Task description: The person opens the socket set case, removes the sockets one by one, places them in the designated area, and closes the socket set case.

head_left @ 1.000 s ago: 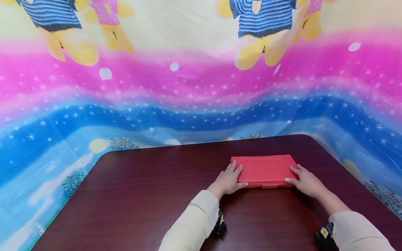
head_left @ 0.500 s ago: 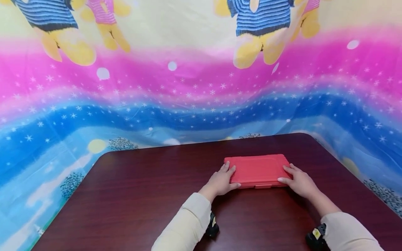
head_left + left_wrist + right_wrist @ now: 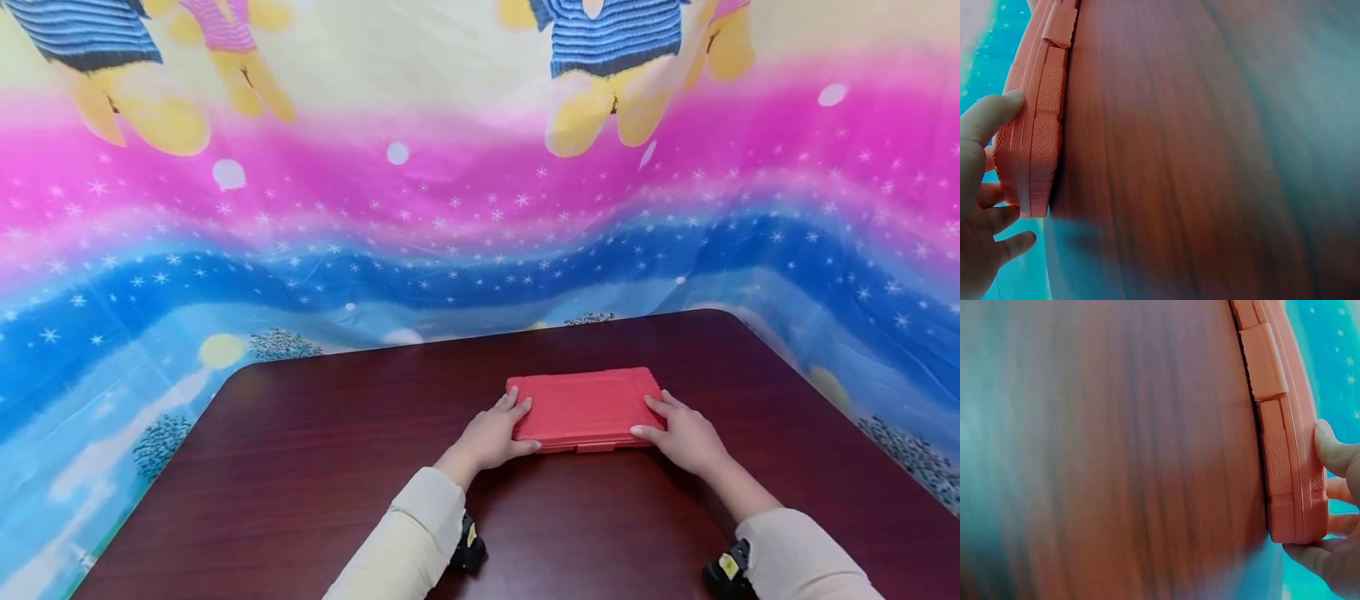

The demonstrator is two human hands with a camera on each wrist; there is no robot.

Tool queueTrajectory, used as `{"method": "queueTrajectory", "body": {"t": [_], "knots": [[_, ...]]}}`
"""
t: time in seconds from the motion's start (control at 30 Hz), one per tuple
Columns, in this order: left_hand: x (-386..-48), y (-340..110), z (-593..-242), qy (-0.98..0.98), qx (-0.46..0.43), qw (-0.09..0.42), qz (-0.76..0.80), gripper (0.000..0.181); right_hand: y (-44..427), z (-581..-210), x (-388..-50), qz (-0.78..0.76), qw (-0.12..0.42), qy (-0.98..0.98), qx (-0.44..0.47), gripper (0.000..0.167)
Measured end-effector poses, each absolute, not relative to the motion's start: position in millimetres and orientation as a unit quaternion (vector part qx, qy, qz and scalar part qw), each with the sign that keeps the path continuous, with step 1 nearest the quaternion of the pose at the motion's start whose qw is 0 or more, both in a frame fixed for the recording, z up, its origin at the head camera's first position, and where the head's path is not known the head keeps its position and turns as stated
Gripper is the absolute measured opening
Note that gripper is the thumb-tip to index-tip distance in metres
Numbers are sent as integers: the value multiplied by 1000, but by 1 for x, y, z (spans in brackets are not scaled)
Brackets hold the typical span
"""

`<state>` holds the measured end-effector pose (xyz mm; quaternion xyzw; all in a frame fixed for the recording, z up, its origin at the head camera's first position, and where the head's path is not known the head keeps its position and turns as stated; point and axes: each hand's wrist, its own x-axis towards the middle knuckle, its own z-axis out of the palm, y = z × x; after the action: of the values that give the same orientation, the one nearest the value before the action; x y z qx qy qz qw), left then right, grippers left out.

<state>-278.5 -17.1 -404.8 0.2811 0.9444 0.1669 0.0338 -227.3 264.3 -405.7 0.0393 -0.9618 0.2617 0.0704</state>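
A flat red plastic case with a ridged end lies lid up on the dark table. Its front side shows a latch in the right wrist view. At the left end my left hand holds the case, thumb at the front corner and fingers along the end. The opposite end is held by my right hand, its thumb near the front edge. In the left wrist view the thumb presses on the lid's edge. A thin dark line runs beneath the case; whether it touches the table everywhere, I cannot tell.
The reddish-brown table has rounded far corners and stretches well to the left of the case. Behind it hangs a printed cloth in pink and blue. Each wrist carries a black camera below a pale sleeve.
Both hands have moved the red case leftward along the table, keeping their hold on its ends. The head view has also shifted slightly.
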Motion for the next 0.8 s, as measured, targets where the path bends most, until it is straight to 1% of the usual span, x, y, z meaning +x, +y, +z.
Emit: {"method": "queueTrajectory", "body": {"t": [0.23, 0.43, 0.8], "knots": [[-272, -39, -405, 943, 281, 31, 177, 75, 245, -406, -228, 261, 77, -961, 43, 74], [-266, -56, -406, 942, 270, 37, 198, 74, 230, -412, -223, 269, 74, -959, 44, 77], [-254, -88, -402, 946, 245, 37, 207, 73, 209, -410, -225, 312, 52, -945, 87, 65]]}}
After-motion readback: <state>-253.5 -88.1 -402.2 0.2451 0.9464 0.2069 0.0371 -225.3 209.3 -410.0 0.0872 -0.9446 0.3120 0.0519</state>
